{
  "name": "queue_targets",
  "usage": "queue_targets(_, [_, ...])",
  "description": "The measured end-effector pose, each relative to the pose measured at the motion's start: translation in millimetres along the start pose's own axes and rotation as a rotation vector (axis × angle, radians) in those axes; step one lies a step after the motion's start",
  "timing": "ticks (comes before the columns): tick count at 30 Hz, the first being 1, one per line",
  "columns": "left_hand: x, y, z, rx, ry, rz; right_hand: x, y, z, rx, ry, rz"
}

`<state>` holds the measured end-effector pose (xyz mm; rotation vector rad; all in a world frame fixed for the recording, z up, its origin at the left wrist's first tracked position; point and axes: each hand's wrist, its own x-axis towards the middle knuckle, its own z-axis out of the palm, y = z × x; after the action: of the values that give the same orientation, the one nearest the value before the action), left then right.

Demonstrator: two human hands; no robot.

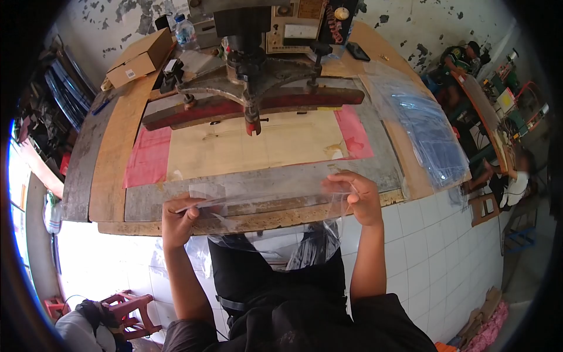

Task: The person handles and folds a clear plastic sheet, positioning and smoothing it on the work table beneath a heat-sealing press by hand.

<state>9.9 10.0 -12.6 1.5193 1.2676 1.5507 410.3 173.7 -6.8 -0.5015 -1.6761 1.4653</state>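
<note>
A clear plastic sheet [275, 206] stretches between my two hands in front of the table's near edge, and its lower part hangs over my lap. My left hand [179, 224] pinches the sheet's left end between thumb and fingers. At the right end, my right hand [363, 200] grips the sheet, its fingers slightly blurred. Beyond my hands lies a yellow pad [252, 141] with pink ends [146, 155] on the grey metal bed [234, 188]. Above the pad hangs the press head with its curved red bar [264, 105].
A stack of clear plastic sheets [425, 126] lies at the table's right. A cardboard box [139, 58], a water bottle [184, 30] and a phone [357, 51] stand or lie farther back. Other people [460, 58] sit at the right. A red stool [132, 314] is at lower left.
</note>
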Motion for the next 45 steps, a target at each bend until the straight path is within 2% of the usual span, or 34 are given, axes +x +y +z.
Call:
queue_targets(2, [-3,0,-2,0.030,0.039,-0.098,1,-2,2,-0.005,0.007,-0.031])
queue_targets(5, [-12,-19,-16,0.084,0.037,-0.115,4,-2,3,-0.098,0.008,-0.139])
queue_targets(7, [-3,3,-3,0.100,0.036,-0.099,2,-1,4,-0.088,0.112,-0.192])
queue_targets(12, [9,22,16,0.039,0.064,-0.044,-1,2,1,-0.055,0.208,-0.147])
queue_targets(15, [7,17,11,0.049,0.019,-0.085,0,7,-3,-0.163,0.219,-0.124])
queue_targets(16, [4,13,10,0.012,0.069,-0.131,0,8,-3,-0.241,0.213,-0.107])
queue_targets(20, [2,13,9,0.029,0.112,-0.252,1,6,0,-0.130,0.166,-0.069])
queue_targets(22, [2,12,7,0.051,0.115,-0.257,2,8,-2,-0.023,0.068,-0.151])
queue_targets(29, [5,13,12,-0.035,0.144,-0.263,0,3,-3,0.021,0.026,-0.117])
queue_targets(31, [5,12,11,-0.025,0.146,-0.263,3,4,0,0.206,0.022,-0.118])
queue_targets(35, [3,11,11,-0.005,0.169,-0.292,1,3,1,0.215,-0.002,-0.116])
queue_targets(36, [2,9,10,-0.004,0.170,-0.293,1,2,2,0.117,0.027,-0.089])
queue_targets(39, [3,7,7,-0.054,0.104,-0.241,4,4,2,-0.015,0.085,-0.100])
queue_targets(41, [5,13,10,0.061,0.084,-0.193,3,9,-1,-0.047,0.115,-0.135])
queue_targets(45, [1,-5,4,-0.007,0.086,-0.131,-3,11,-1,-0.067,0.198,-0.065])
